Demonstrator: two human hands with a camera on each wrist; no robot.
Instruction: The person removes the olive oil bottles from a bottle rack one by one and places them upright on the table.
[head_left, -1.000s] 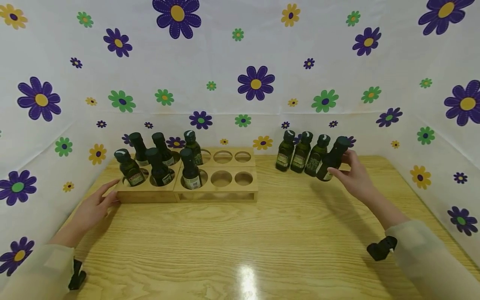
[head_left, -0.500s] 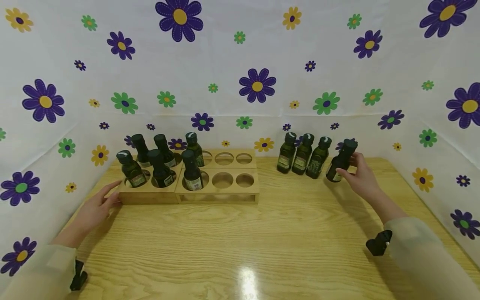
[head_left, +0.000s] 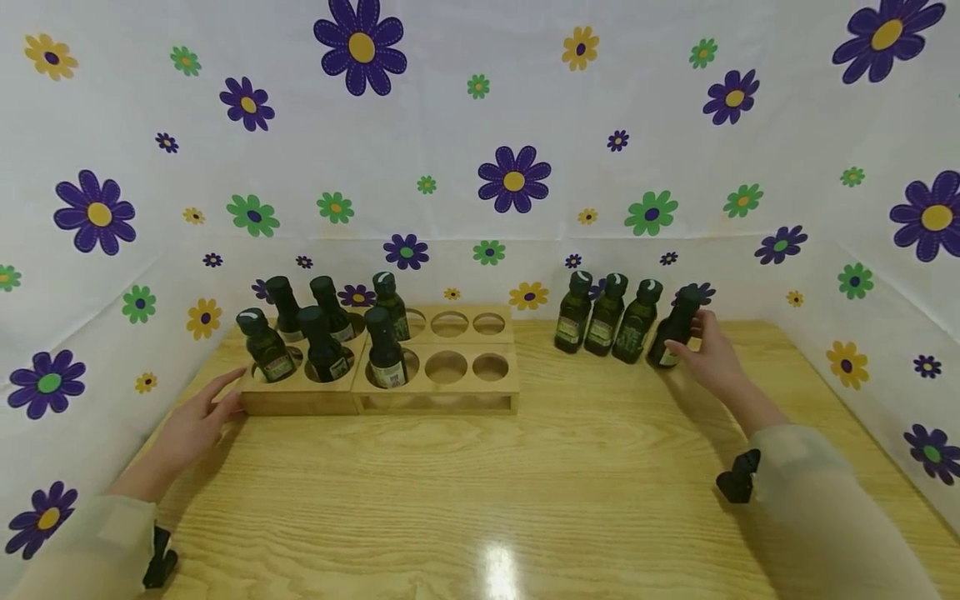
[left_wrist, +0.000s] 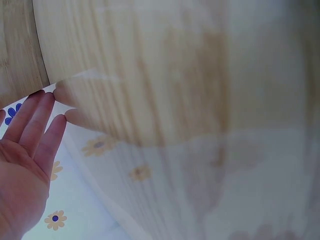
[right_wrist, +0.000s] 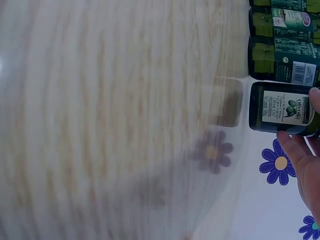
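Observation:
My right hand (head_left: 711, 360) holds a small dark green olive oil bottle (head_left: 673, 329), thumb on one side and fingers on the other. A cream label faces the camera in the right wrist view, where the bottle's base (right_wrist: 256, 107) is close to the tabletop; whether it touches, I cannot tell. Just left stand three similar bottles (head_left: 636, 323) in a row. At the far left, my left hand (head_left: 197, 425) touches the end of a wooden bottle rack (head_left: 300, 403) with extended fingers (left_wrist: 46, 107). Several dark bottles (head_left: 324, 348) sit in its round holes.
A second rack section (head_left: 517, 375) adjoins on the right, with two bottles (head_left: 387, 354) at its left end and bare holes (head_left: 446, 367) beside them. Flowered white cloth (head_left: 420, 108) encloses the back and sides of the wood-grain table (head_left: 450, 483).
My right hand has moved the tilted bottle right, away from the row of three, then slightly back left and more upright. The left hand stays at the rack. The head view has tilted slightly up.

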